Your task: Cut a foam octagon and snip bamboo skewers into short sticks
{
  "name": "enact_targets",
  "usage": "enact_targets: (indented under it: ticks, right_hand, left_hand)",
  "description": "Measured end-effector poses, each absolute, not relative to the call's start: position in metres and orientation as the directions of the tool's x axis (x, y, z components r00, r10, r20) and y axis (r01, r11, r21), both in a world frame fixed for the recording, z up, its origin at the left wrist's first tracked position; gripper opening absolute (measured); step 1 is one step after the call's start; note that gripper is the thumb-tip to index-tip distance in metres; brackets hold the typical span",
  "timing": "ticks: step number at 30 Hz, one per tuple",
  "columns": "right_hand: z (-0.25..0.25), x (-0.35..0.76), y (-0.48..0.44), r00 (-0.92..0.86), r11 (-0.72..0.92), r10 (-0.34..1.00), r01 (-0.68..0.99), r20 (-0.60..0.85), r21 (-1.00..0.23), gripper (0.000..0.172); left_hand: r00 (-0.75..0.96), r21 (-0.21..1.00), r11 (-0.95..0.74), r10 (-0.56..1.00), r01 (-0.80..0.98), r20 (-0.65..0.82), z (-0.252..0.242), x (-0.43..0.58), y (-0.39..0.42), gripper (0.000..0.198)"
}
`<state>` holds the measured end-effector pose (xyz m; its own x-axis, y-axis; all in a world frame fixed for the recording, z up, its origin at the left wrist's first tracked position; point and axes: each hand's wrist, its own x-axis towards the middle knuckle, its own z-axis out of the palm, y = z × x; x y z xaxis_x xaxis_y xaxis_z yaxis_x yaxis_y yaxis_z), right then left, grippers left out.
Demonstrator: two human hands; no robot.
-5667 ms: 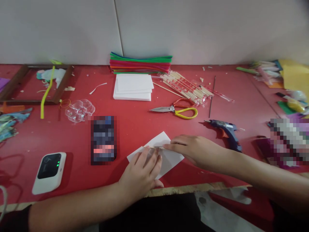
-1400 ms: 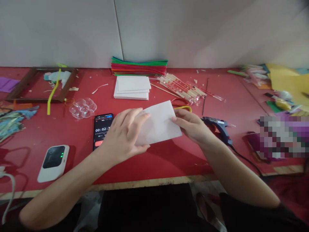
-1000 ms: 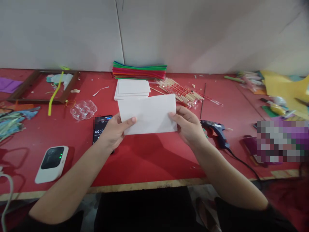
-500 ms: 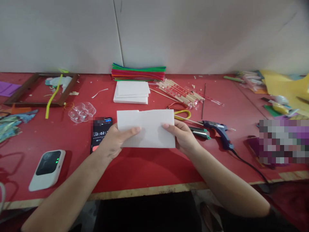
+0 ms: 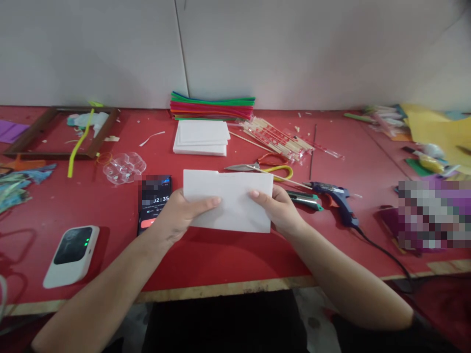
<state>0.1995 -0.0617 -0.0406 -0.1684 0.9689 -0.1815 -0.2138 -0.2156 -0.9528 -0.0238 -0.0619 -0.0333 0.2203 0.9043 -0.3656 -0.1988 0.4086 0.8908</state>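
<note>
A stiff rectangular white foam board (image 5: 237,213) is held up between my two hands above the red table, with a small step in its top edge. My left hand (image 5: 180,213) grips its left end, thumb flat on the near face and fingers behind. At the right end my right hand (image 5: 289,211) holds it the same way; the fingers behind the board are hidden. Beyond it lies a stack of white boards (image 5: 200,137). Scissors (image 5: 277,171) with red and yellow handles lie just behind the held board, and a green-black utility knife (image 5: 303,198) sits beside my right hand.
A blue glue gun (image 5: 334,196) with its cord is to the right. Pipe cleaners (image 5: 211,105) and wrapped sticks (image 5: 279,137) lie at the back. On the left are a phone (image 5: 156,201), a white device (image 5: 71,257), a clear palette (image 5: 125,167) and a brown frame (image 5: 31,132).
Both hands have shifted the board slightly right and towards me. More of the scissors, including the blades, now shows behind it.
</note>
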Motion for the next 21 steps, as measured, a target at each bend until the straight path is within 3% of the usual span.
enact_targets:
  ticks: [9, 21]
  right_hand:
    - [-0.039, 0.1987, -0.0614, -0.178, -0.217, 0.969, -0.284, -0.171, -0.934, 0.026]
    - [-0.0378, 0.1976, -0.0618, -0.179, -0.228, 0.966, -0.267, -0.184, -0.936, 0.031]
  left_hand:
    - [0.24, 0.89, 0.401, 0.905, -0.215, -0.35, -0.0356, -0.025, -0.0613, 0.04]
    - [0.251, 0.875, 0.424, 0.896, -0.232, -0.368, -0.0352, -0.0256, -0.0605, 0.045]
